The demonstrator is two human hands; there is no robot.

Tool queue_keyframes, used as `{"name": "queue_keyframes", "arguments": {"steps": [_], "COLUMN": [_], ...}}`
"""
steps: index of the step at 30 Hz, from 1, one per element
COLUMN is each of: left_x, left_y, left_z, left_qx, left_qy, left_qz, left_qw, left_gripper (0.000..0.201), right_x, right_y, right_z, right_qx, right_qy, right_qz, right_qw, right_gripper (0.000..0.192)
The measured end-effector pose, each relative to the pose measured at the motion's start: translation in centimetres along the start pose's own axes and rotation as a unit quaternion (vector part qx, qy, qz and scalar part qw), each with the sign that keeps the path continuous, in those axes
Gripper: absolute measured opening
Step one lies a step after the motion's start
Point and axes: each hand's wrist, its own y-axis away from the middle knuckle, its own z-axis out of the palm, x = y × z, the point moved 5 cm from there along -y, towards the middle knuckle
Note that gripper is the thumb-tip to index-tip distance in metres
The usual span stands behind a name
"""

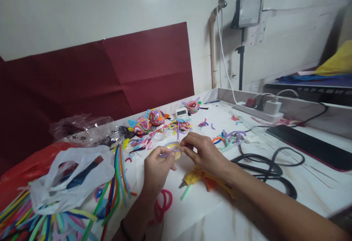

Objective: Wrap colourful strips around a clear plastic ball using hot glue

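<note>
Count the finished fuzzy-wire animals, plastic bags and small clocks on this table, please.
Fuzzy-wire animals: 3
Plastic bags: 3, white, red, clear
Small clocks: 1
Total: 7

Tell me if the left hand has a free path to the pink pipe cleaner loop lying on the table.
Probably yes. The pink loop lies on the table just beneath the left hand with nothing covering it, though that hand currently pinches the small coiled piece.

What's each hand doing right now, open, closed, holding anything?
Left hand: closed, pinching the small yellow and purple pipe-cleaner piece.
Right hand: closed, fingers pinching the same piece from the other side.
</note>
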Motion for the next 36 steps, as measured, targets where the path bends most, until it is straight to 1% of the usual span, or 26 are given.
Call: {"name": "queue_keyframes", "arguments": {"steps": [7, 15, 18, 26, 30, 36], "left_x": [0.0, 0.4, 0.2, -0.6, -0.6, -0.2], "left_y": [-0.2, -0.3, -0.2, -0.5, -0.4, -0.2], "left_z": [-0.1, -0.2, -0.1, -0.1, 0.0, -0.1], "left_qx": [-0.002, -0.019, -0.022, -0.032, -0.028, -0.009], "left_qy": [0.004, 0.018, 0.026, 0.007, 0.019, -0.004], "left_qz": [-0.006, -0.033, -0.036, -0.038, -0.031, -0.006], "left_qw": [1.000, 0.999, 0.999, 0.999, 0.999, 1.000], "left_gripper": [0.014, 0.015, 0.018, 0.026, 0.029, 0.034], "right_x": [-0.5, -0.5, -0.4, -0.4, -0.6, -1.1], "right_y": [0.1, 0.1, 0.1, 0.1, 0.1, 0.1], "right_z": [-0.1, -0.2, -0.2, -0.1, 0.0, -0.1], "right_qx": [0.003, 0.005, 0.008, 0.008, 0.011, 0.006], "right_qy": [0.011, 0.012, 0.008, 0.008, 0.011, 0.012], "right_qz": [-0.030, -0.036, -0.034, -0.031, -0.035, -0.040], "right_qw": [0.999, 0.999, 0.999, 0.999, 0.999, 0.999], "right_gripper": [0.011, 0.011, 0.010, 0.009, 0.010, 0.009]}}
